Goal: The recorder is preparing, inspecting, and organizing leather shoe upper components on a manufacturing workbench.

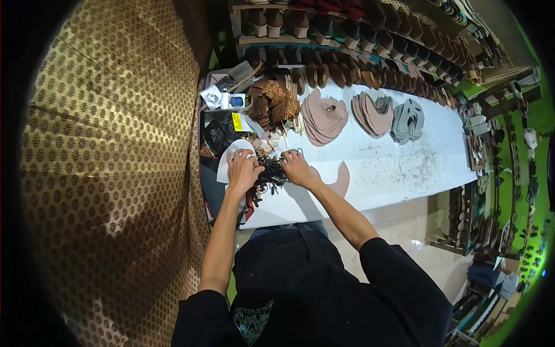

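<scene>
A tangled heap of small black strips (270, 173) lies on the white-covered table between my hands. On its left side my left hand (243, 170) rests over a white curved sheet (224, 169), fingers bent and thumb against the heap. My right hand (296, 169) reaches into the heap from the right, its fingers curled and closed. What lies within either grip is too small to make out. Pale round scraps (270, 141) sit just beyond the heap. Under my right forearm a pink curved cut-out (342, 180) lies partly hidden.
Stacks of pink curved pieces (324, 118) and grey ones (408, 121) lie farther right. At the back left are brown patterned material (274, 104), a black plastic bag (221, 133) and a small white box (234, 101). Shoe racks (341, 43) stand behind; a gold patterned curtain (115, 173) hangs left.
</scene>
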`<state>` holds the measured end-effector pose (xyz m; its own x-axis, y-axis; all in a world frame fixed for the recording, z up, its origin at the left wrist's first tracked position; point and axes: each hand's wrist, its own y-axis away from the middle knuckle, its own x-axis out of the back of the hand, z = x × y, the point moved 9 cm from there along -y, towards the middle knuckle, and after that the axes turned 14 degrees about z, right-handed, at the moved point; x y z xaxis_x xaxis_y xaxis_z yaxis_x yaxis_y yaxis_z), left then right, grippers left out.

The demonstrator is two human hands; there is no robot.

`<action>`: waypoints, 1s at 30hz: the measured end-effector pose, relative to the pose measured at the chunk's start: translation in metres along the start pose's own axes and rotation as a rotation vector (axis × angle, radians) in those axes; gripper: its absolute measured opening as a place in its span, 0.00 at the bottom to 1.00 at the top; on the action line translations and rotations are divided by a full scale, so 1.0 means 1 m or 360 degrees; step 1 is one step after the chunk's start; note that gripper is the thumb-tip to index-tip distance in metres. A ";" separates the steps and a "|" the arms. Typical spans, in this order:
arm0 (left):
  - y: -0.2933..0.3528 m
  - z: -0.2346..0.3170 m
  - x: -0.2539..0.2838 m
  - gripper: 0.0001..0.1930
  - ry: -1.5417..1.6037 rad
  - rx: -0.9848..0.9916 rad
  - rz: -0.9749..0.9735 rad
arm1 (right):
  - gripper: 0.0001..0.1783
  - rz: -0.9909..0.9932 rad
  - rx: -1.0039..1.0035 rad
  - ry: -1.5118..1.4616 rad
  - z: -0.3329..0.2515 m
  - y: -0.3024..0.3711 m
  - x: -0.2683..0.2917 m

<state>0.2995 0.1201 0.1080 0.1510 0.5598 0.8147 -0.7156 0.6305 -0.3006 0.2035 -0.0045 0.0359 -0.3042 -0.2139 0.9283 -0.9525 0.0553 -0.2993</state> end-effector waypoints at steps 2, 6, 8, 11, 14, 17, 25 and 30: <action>0.003 -0.002 -0.006 0.08 -0.0059 0.0010 -0.0067 | 0.10 -0.0052 -0.0033 -0.0078 0.000 0.002 0.006; -0.002 0.005 -0.001 0.07 0.0056 0.0014 0.0079 | 0.09 0.0014 -0.0144 -0.0421 -0.003 -0.029 0.060; -0.010 0.018 0.004 0.08 0.0266 0.0008 0.0140 | 0.10 -0.0021 -0.0132 -0.0515 -0.008 -0.047 0.085; -0.025 0.038 0.011 0.09 0.0687 -0.0016 0.0136 | 0.10 0.0050 -0.0147 -0.0581 -0.009 -0.068 0.119; -0.032 0.042 0.017 0.08 0.0871 0.0044 0.0100 | 0.11 0.0035 -0.0123 -0.0605 -0.016 -0.082 0.145; -0.038 0.045 0.019 0.08 0.1023 0.0089 -0.0024 | 0.13 0.0102 -0.0066 -0.0627 -0.013 -0.088 0.161; -0.030 0.056 0.018 0.08 0.0986 -0.0023 -0.0096 | 0.17 0.0176 -0.0140 -0.0654 -0.002 -0.098 0.194; -0.012 0.039 0.006 0.11 0.0451 0.0032 -0.0063 | 0.16 0.0111 -0.0128 -0.0615 -0.002 -0.100 0.207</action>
<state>0.2825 0.0951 0.1359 0.3619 0.6647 0.6536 -0.7184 0.6457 -0.2588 0.2358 -0.0520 0.2589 -0.3557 -0.5570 0.7505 -0.9324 0.1558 -0.3262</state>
